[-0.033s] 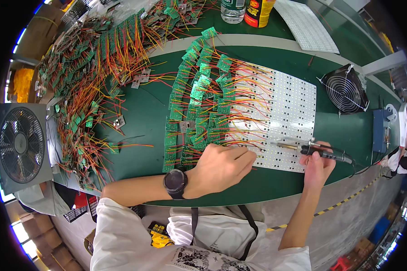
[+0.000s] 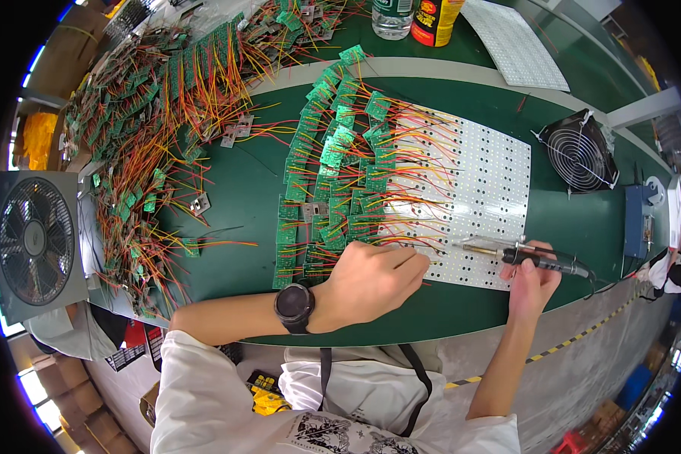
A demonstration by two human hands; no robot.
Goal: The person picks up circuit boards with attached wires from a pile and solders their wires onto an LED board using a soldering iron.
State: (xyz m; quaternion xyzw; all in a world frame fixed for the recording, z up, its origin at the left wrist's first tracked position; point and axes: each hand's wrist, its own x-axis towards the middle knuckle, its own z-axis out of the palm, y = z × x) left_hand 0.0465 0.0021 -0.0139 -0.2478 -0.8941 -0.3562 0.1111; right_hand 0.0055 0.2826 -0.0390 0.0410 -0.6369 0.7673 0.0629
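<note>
My right hand [image 2: 531, 286] is closed round the black handle of a soldering iron [image 2: 569, 265]. Its metal tip points left, over the lower part of a white panel [image 2: 499, 178] dotted with small pads. My left hand [image 2: 377, 278], with a dark watch on its wrist, is closed at the panel's lower left. The fingertips are pinched by the wire ends, and what they hold is hidden. Rows of small green circuit boards [image 2: 293, 181] lie left of the panel. Their red, yellow and black wires [image 2: 424, 200] reach across onto it.
A large heap of wired circuit boards [image 2: 132, 219] covers the table's left side, beside a grey fan [image 2: 36, 236]. At the right stand a small black fan [image 2: 577, 155] and a blue device [image 2: 638, 219]. A bottle [image 2: 392, 19], a can [image 2: 435, 21] and another panel [image 2: 514, 45] are at the back.
The soldering iron has tilted very slightly, its handle end a little lower. My left hand stays in the same place.
</note>
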